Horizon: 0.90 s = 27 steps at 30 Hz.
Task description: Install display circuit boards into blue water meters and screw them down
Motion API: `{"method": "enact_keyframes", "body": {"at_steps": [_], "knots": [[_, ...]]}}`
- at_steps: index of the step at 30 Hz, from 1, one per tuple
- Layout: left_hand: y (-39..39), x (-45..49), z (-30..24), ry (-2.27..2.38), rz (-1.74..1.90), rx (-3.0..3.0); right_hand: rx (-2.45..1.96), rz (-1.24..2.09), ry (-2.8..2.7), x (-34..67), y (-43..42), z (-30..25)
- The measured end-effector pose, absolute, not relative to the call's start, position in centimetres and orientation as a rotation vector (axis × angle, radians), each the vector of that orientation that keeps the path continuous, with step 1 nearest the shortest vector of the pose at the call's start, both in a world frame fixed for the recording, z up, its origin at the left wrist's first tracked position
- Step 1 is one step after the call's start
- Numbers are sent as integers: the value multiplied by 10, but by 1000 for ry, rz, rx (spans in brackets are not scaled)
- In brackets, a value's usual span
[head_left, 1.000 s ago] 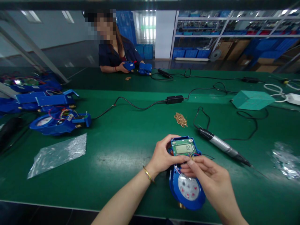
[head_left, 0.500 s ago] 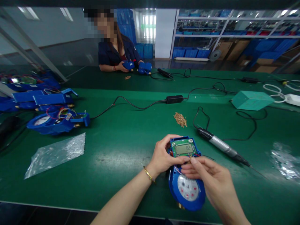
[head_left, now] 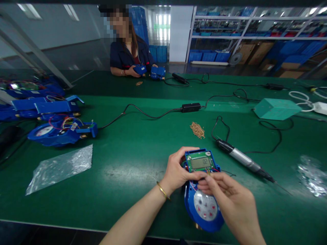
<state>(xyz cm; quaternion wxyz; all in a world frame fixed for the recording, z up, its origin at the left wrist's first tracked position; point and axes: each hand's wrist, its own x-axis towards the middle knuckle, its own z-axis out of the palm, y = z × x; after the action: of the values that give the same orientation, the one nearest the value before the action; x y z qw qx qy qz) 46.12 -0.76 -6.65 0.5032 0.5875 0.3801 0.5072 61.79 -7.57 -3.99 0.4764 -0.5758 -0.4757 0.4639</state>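
A blue water meter (head_left: 203, 212) with a white dial lies on the green table (head_left: 133, 163) near its front edge. On its upper part sits a green circuit board (head_left: 200, 160) with a small LCD screen. My left hand (head_left: 177, 170) grips the meter's left side, thumb on the board's lower edge. My right hand (head_left: 227, 194) pinches at the coloured wires just below the board, fingers closed together over the dial's upper right.
An electric screwdriver (head_left: 242, 160) with a black cable lies to the right, a pile of brass screws (head_left: 197, 129) beyond the meter. Plastic bags (head_left: 60, 167) lie left and right. More blue meters (head_left: 62, 131) stand at left. A person across the table holds blue parts (head_left: 150, 72).
My hands and the meter stay almost still; the fingers of my right hand shift slightly at the wires. The view has tilted a little.
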Motion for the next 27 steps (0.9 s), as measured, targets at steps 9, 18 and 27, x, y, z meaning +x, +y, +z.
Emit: {"method": "enact_keyframes", "body": {"at_steps": [9,18,27], "knots": [[-7,461,-67,933,1457,1795,-1409,1312,-923,623,-71,-42],[-8,458,-61,934,1601,2025,-1448,1287,-956,622,-69,-40],[-11,456,-65,1001,1448,1751,-1411,1287,-964,622,-71,-42]]}}
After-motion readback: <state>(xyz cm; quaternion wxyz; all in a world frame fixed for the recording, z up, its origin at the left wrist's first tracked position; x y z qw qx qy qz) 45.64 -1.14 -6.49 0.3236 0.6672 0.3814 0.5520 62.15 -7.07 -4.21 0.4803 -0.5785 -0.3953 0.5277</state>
